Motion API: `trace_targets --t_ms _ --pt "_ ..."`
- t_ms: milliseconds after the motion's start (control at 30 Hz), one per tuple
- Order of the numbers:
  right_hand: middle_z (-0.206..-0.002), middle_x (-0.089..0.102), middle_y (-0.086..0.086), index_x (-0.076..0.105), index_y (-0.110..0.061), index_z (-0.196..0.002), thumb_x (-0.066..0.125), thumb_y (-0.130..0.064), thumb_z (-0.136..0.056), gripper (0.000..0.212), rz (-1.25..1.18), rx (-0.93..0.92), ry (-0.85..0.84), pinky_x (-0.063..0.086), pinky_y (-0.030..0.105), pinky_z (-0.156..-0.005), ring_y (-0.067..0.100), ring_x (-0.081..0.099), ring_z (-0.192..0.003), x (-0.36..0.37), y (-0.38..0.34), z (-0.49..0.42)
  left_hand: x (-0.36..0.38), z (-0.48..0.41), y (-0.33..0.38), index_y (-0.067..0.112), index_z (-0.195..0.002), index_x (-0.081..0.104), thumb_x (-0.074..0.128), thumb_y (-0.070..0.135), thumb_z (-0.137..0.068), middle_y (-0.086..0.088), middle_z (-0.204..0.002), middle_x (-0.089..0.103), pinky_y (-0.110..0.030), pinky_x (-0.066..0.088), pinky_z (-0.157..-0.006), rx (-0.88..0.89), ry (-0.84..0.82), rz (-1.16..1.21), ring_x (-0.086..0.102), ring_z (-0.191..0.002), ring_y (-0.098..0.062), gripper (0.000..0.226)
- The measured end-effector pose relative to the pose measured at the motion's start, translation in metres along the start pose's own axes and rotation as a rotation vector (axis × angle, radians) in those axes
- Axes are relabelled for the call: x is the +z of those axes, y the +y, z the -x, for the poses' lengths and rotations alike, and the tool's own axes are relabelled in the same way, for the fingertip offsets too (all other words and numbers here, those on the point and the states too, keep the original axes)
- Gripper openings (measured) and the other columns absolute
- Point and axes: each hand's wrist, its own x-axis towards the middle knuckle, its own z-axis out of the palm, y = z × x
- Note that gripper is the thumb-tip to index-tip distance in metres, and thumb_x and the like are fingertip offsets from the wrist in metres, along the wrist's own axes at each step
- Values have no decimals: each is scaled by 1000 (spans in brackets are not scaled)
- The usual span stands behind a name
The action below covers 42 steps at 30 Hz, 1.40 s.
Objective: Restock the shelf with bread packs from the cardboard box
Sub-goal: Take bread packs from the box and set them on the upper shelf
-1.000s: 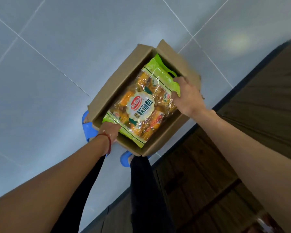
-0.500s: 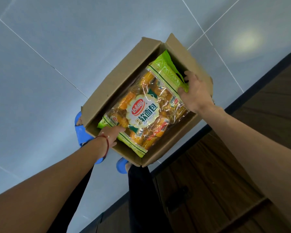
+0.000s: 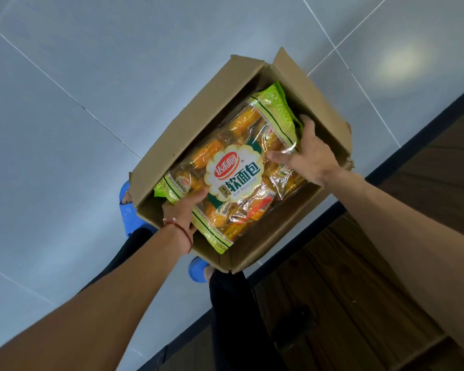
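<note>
Bread pack (image 3: 233,178) at the mouth of the box (image 3: 252,242), held at both ends. My left hand (image 3: 181,212) grips its near-left end with the thumb on top. My right hand (image 3: 311,159) holds the far-right edge, thumb across the clear film and fingers down the side.

The pack spans the box almost wall to wall and lies tilted; I cannot tell whether it has lifted off whatever lies beneath. My worry is the film. It is glossy and loose, so it could slide through either grip, and soft rolls held only at the ends may sag or fold in the middle. Squeezing harder would crush the bread. The green far end sits close to the raised flap (image 3: 316,103) and could snag there on a crooked lift, dragging the box along.

The box rests on the pale tiled floor (image 3: 91,76), just beside my blue slippers (image 3: 127,207), so a careless step could kick it. Dark wood panelling (image 3: 386,263) runs along the right, near the box. I judge it part of the shelf unit, but no shelf board shows, so the way up is unseen.
</note>
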Motion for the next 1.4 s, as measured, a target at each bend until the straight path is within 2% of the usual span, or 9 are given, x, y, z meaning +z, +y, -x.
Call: trace_targets --t_ms 133,300,500,700,833,1033,1167,1300,1400 --pt "-142 57 -1 22 -32 -156 75 -82 -56 123 -33 -27 0 47 57 -108 27 59 -128 12 3 1 1 2 3 20 -136 50 94 47 -30 1 -129 59 -51 33 -108 10 -171 -26 48 -124 -26 118" --pt "-137 61 -2 30 -27 -150 84 -63 -64 108 -135 6 34 52 54 -103 24 64 -119 15 -5 18 5 18 2 19 -114 64 89 32 -51 3 -119 65 -48 30 -111 99 -162 -64 53 -119 -23 70" --pt "-134 62 0 37 -22 -141 89 -37 -75 85 -240 47 106 52 54 -104 24 61 -122 14 -17 84 -20 69 8 23 -118 65 89 34 -52 1 -112 71 -52 45 -99 214 -193 -167 64 -107 -26 71" --pt "-130 64 -7 36 -34 -134 87 -50 -65 87 -416 74 162 56 57 -99 21 67 -114 0 -47 174 -76 136 38 25 -125 61 90 47 -53 3 -114 71 -45 53 -92 426 -223 -305 69 -104 -21 80" --pt "-131 64 -10 35 -42 -129 85 -59 -59 87 -511 53 201 56 57 -98 19 67 -115 -7 -88 232 -119 191 69 23 -122 62 85 30 -69 1 -107 74 -39 60 -78 518 -296 -351 73 -95 -20 58" --pt "-139 61 -10 42 -32 -141 81 -64 -76 82 -596 -2 278 46 55 -112 19 60 -129 -6 -165 308 -192 274 114 27 -123 56 84 32 -71 5 -109 72 -43 58 -85 655 -286 -391 71 -98 -19 59" --pt "-168 30 1 13 -20 -165 75 -64 -82 112 -623 -8 315 23 47 -126 24 27 -155 -3 -214 352 -244 329 135 31 -120 58 83 35 -72 7 -108 71 -46 56 -89 753 -239 -360 70 -99 -19 54" --pt "-152 55 -7 41 -34 -154 71 -64 -86 80 -588 -151 348 37 50 -120 19 48 -142 -5 -250 397 -292 377 136 34 -119 59 83 50 -63 6 -110 72 -47 55 -90 842 -209 -322 70 -101 -20 63" --pt "-131 66 -19 54 -44 -136 72 -54 -91 50 -598 -292 363 49 48 -109 9 62 -124 -9 -269 430 -326 411 128 29 -121 60 82 43 -70 6 -108 73 -45 57 -88 909 -169 -260 71 -98 -18 57"
